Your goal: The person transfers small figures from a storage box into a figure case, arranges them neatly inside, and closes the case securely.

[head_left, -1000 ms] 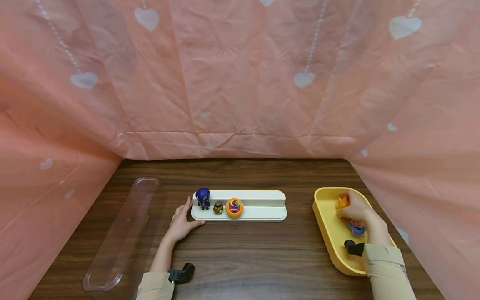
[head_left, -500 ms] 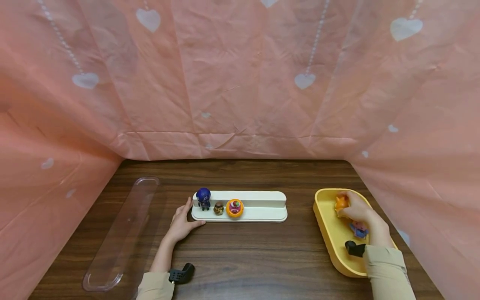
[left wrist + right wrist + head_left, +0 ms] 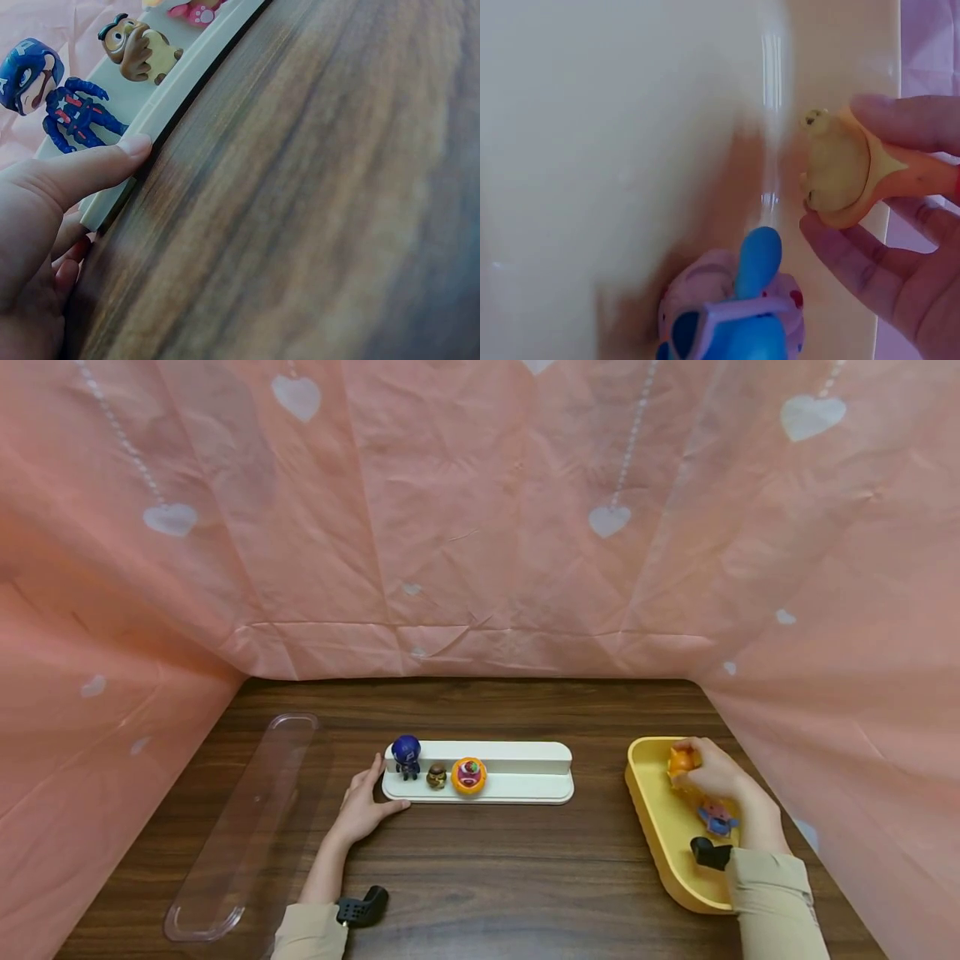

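Note:
My left hand (image 3: 365, 810) holds the left end of a white stepped display stand (image 3: 525, 787), its thumb (image 3: 112, 163) on the front edge. On the stand are a figure in a blue helmet (image 3: 407, 755), a brown owl figure (image 3: 139, 49) and a round orange toy (image 3: 468, 776) with a pink centre. Over at the right, my right hand (image 3: 716, 770) pinches an orange toy figure (image 3: 877, 176) with a cream underside between thumb and fingers, within the yellow tray (image 3: 651, 810). A pink and blue figure (image 3: 717, 818) lies in the tray just below that hand.
A long clear plastic cover (image 3: 247, 827) lies on the wooden table (image 3: 480, 860) to the left. Pink cloth (image 3: 480, 568) with white hearts hangs at the back and both sides. Each wrist wears a black camera mount (image 3: 363, 907).
The orange figure shifts slightly left and turns in my right hand, inside the tray. The left hand and the stand stay in place.

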A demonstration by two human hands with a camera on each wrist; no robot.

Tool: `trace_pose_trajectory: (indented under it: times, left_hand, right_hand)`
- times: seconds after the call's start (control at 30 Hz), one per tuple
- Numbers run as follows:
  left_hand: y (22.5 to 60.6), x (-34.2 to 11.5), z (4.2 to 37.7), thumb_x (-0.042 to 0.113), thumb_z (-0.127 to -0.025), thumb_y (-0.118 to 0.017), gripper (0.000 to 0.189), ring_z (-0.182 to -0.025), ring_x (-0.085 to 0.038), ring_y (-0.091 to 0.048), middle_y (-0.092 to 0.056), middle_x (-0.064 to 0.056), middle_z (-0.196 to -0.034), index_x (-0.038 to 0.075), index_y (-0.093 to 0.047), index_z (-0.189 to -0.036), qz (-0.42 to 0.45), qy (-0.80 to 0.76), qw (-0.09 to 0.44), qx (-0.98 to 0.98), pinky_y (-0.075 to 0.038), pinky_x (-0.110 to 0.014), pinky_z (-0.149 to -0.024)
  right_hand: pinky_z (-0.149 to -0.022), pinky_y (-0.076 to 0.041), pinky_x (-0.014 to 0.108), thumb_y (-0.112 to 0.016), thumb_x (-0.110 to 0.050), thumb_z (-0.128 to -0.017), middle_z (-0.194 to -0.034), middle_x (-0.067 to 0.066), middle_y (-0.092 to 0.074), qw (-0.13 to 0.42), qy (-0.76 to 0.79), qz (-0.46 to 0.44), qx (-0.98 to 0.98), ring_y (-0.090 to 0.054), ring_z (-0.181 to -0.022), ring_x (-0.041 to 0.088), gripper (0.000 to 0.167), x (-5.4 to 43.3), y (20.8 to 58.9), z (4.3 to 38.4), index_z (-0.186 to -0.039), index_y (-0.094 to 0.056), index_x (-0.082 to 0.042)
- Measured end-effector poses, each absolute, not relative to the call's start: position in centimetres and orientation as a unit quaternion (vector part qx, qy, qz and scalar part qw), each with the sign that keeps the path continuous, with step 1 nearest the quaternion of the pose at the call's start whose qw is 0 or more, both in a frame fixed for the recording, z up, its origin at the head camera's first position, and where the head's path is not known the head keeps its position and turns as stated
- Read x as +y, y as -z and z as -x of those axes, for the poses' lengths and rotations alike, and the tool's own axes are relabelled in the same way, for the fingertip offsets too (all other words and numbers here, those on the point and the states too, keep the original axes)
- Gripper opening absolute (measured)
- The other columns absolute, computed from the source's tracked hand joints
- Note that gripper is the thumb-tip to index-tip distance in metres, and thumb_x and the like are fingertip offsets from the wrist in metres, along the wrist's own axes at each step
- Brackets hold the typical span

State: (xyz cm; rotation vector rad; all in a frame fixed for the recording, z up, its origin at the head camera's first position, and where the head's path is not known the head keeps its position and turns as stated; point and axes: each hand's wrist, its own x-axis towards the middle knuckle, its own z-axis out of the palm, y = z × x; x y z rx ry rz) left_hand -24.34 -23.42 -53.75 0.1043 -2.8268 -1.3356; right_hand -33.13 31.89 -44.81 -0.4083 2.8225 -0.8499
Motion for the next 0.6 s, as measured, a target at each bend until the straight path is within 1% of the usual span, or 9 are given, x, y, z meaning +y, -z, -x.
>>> trace_pose_trajectory:
  times: [0.17, 0.27, 0.4, 0.6]
  left_hand:
    - [53.8, -23.4, 24.3, 0.038, -0.079, -0.081, 0.107, -0.135, -0.051, -0.026, -0.027, -0.032, -0.150, 0.002, -0.016, -0.156, -0.029, 0.425, 0.012, -0.905, -0.022, -0.065, -0.107]
    - [53.8, -23.4, 24.3, 0.039, -0.079, -0.081, 0.107, -0.135, -0.051, -0.025, -0.026, -0.033, -0.150, 0.003, -0.016, -0.156, -0.029, 0.428, 0.011, -0.903, -0.021, -0.065, -0.108]
    - [53.8, -23.4, 24.3, 0.038, -0.079, -0.082, 0.107, -0.134, -0.053, -0.026, -0.027, -0.033, -0.149, 0.004, -0.017, -0.156, -0.031, 0.429, 0.011, -0.903, -0.022, -0.065, -0.107]
    - [53.7, -23.4, 24.3, 0.037, -0.079, -0.082, 0.107, -0.134, -0.053, -0.026, -0.026, -0.033, -0.149, 0.004, -0.016, -0.156, -0.034, 0.424, 0.007, -0.905, -0.022, -0.065, -0.107]
  right_hand:
    - [-0.080, -0.042, 0.047, -0.075, -0.010, -0.078, -0.111, 0.029, -0.050, 0.058, 0.295, 0.156, 0.941, -0.050, -0.095, 0.037, 0.057, 31.8, 44.4, 33.0, -0.124, -0.051, 0.013]
    - [-0.080, -0.045, 0.044, -0.075, -0.008, -0.080, -0.114, 0.029, -0.048, 0.047, 0.312, 0.158, 0.936, -0.054, -0.096, 0.038, 0.055, 31.7, 44.3, 32.9, -0.125, -0.050, 0.012]
    - [-0.074, -0.049, 0.038, -0.074, -0.008, -0.084, -0.119, 0.032, -0.043, 0.048, 0.332, 0.154, 0.929, -0.057, -0.096, 0.041, 0.054, 31.7, 43.9, 32.7, -0.127, -0.047, 0.012]
    - [-0.071, -0.049, 0.027, -0.073, -0.008, -0.087, -0.123, 0.032, -0.040, 0.049, 0.353, 0.147, 0.923, -0.057, -0.098, 0.043, 0.055, 31.2, 43.2, 32.3, -0.130, -0.045, 0.011]
